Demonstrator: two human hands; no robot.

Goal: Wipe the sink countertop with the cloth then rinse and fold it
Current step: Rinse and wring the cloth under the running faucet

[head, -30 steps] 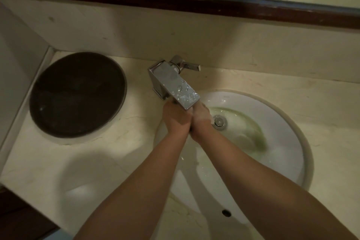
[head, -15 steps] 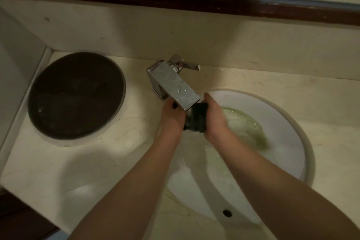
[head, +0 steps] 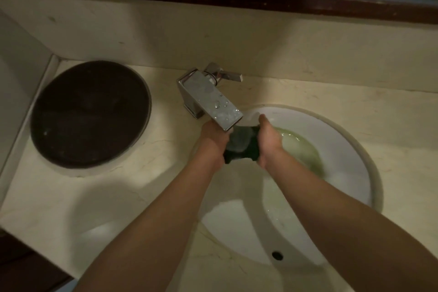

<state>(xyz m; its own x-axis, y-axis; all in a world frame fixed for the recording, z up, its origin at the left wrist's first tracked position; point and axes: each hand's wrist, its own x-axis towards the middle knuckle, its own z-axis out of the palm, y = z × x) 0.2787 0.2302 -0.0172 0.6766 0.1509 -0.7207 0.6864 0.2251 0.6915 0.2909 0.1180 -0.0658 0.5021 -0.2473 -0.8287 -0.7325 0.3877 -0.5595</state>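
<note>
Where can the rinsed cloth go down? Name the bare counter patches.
Bare counter lies in front of the dark round tray, left of the basin. Another strip runs right of the faucet, behind the basin. Under the spout it is crowded: both hands grip the cloth.

The round white ceramic sink (head: 343, 149) is set into the cream marble tabletop (head: 71, 197), right of centre. The square chrome faucet (head: 208, 99) stands on the tabletop behind the sink's left rim, its spout reaching out over the basin. Left of the faucet, well apart from the sink, a dark round lid (head: 90, 114) lies on the tabletop. Under the spout, the left hand (head: 213, 140) and right hand (head: 267, 140) flank a dark bunched cloth (head: 241, 144), touching it on either side.
</note>
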